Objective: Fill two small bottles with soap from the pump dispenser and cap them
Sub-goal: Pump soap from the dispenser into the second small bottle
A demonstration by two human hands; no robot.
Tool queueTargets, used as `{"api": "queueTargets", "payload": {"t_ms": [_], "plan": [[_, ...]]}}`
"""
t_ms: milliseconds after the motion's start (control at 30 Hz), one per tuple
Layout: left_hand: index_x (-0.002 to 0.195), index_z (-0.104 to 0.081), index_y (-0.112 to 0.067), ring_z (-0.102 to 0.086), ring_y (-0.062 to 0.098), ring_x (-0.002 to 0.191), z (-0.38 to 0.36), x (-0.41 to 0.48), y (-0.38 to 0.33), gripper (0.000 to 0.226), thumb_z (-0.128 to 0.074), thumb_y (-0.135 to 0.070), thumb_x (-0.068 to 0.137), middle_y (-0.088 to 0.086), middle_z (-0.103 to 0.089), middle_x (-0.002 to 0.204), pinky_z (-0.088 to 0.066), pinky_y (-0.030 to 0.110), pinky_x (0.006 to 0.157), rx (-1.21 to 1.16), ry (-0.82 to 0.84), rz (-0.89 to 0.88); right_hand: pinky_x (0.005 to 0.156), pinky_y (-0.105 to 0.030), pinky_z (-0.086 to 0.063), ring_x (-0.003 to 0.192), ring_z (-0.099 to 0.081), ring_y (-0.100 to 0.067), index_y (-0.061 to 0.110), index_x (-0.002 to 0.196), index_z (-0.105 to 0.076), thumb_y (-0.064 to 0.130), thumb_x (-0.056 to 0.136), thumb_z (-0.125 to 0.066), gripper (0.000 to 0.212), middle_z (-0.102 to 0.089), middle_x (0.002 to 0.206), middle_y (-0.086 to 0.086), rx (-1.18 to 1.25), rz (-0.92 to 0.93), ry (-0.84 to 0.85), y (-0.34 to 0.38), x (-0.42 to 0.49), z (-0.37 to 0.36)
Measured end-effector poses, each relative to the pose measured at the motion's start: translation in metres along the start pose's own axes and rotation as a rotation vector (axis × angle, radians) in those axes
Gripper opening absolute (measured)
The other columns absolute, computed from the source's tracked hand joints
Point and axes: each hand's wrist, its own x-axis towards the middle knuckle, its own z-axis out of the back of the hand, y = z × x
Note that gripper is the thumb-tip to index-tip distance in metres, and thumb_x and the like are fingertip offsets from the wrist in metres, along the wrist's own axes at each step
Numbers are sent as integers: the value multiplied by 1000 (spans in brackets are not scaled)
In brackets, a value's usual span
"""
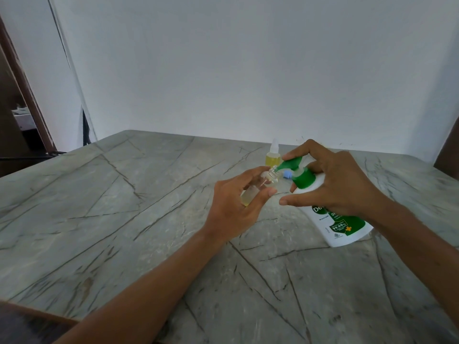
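A white soap dispenser (340,227) with a green pump head (294,163) stands on the stone table. My right hand (330,184) grips its neck and rests fingers on the pump. My left hand (236,207) holds a small clear bottle (250,192), tilted, with some yellowish soap in its lower part; its open mouth sits right at the pump's spout. Behind them stands a second small bottle (272,157), filled with yellow soap and capped with a white tip. A small blue cap (287,174) lies on the table beside the pump.
The grey veined table (124,219) stretches wide to the left and front. A white wall rises just behind the bottles. A dark door frame (27,100) stands at far left, and a dark edge shows at far right.
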Motion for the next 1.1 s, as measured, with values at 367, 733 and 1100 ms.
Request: {"api": "queueTargets", "payload": {"t_ms": [367, 733, 1100], "plan": [[125, -65, -14, -68, -2, 90, 1, 1, 2, 43, -66, -36, 89, -16, -68, 101, -56, 14, 75, -11, -17, 22, 63, -13, -52, 77, -64, 6, 63, 112, -37, 69, 52, -73, 71, -64, 85, 28, -56, 1, 38, 0, 1, -1], [125, -64, -12, -58, -21, 86, -2, -1, 3, 44, -68, -37, 89, -19, -63, 104, -49, 3, 71, 26, 19, 8, 63, -14, -55, 76, -65, 6, 56, 102, -45, 66, 50, -75, 61, -67, 95, 18, -48, -16, -7, 0, -1, -2], [125, -64, -12, -61, -17, 88, -1, 0, 1, 44, -68, -36, 89, -17, -65, 103, -52, 6, 74, 2, -13, 17, 65, -14, -54, 82, -66, 5, 56, 108, -44, 60, 53, -80, 67, -67, 90, 21, -29, 28, -6, 0, 0, -1]]}}
